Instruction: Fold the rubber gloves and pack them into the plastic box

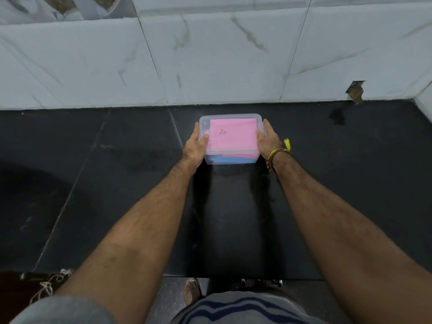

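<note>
The left hand [196, 146] and right hand [267, 140] clasped opposite sides of the lidded plastic box [231, 160] on the dark counter [117, 183], pink [231, 134] and blue [224, 160] gloves folded inside.

bare forearms, a thread wristband [277, 152] with yellow tassel, grey navy-striped shorts [245, 309].
</note>
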